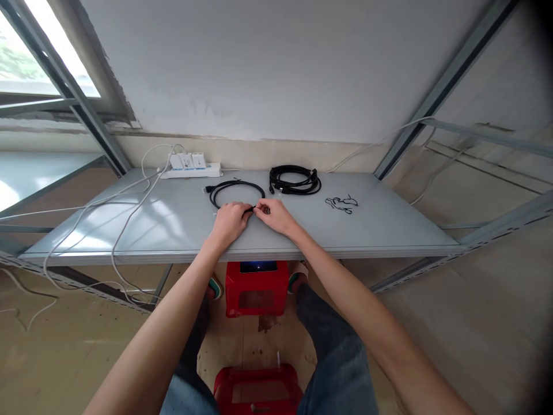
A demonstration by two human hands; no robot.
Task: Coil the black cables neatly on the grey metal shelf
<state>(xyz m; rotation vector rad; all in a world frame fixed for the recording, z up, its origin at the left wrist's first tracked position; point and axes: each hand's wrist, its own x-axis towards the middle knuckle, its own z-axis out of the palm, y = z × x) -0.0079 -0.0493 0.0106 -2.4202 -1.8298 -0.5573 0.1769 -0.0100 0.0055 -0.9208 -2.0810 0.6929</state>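
Looped in a loose ring on the grey shelf (389, 222), towards its front edge: black cable (235, 183). Held at the near side of the ring, with the rest of the loop lying beyond the fingers, farther from the body. Pinched there between the left-hand grip (232, 221) and right-hand grip (275, 215), both closed on it, fingertips nearly meeting; finer detail between them too small to tell. At the far left of the ring, clear of both grips: dark plug (208, 189). Just right of the ring and farther back, untouched: thick black coil (298, 189). Farther right, lying loose in a tangle: thin black ties (341, 202). At the back left, near the wall (268, 75): white power strip (209, 170) with adapters (186, 160) plugged in, white cords (128, 223) trailing over the front edge. Below, between the feet: red stool (233, 288).
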